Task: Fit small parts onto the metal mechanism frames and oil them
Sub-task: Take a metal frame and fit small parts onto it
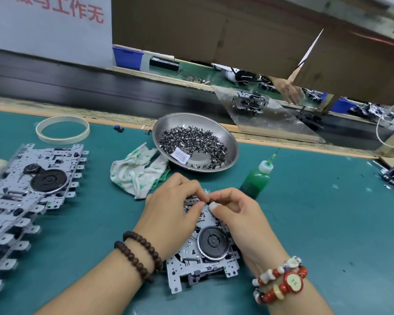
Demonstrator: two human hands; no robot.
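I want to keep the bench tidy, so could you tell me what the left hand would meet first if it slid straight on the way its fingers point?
Probably the right hand, whose fingertips almost touch those of the left hand above the frame. Depth is hard to judge.

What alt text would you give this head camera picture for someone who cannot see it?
Two hands, left and right, pinch a tiny part over a metal mechanism frame on a green mat. Behind sit a steel bowl of small parts, a green oil bottle and a cloth.
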